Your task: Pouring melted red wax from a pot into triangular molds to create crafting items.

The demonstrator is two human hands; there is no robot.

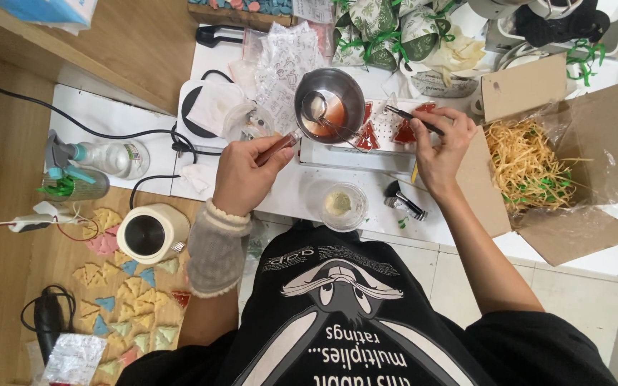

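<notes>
**A:** What was the setting?

**B:** A crowded white worktop (280,196) seen from above, set against a wooden floor. Beside it, down on the left, pale yellow, blue and pink triangular wax pieces (134,300) lay spread flat, apparently so they could set without touching.

**A:** And the hands?

**B:** The left hand (246,175) was closed round a slim dark-red handle (278,149), thumb on top, pointing toward a steel pot (330,104). The pot held reddish liquid and a small strainer (315,107) resting inside, I'd judge to keep drips in the pot.

**A:** The right?

**B:** The right hand (443,150) pinched thin black tweezers (413,120) between thumb and fingers, tips angled down at the red triangular shapes (403,132) in a white mould tray (352,154). The fine grip suited work on something small; what the tips held, if anything, I couldn't tell.

**A:** So the mould sat where?

**B:** Just right of the pot, touching or nearly so, between both hands. That closeness probably kept the pouring distance short.

**A:** Anything else nearby?

**B:** A clear cup (339,206) with pale contents stood at the near edge, within reach. An open cardboard box (559,154) of straw-coloured shredded paper sat to the right, and a white mug-like vessel (153,234) stood among the wax pieces.
</notes>
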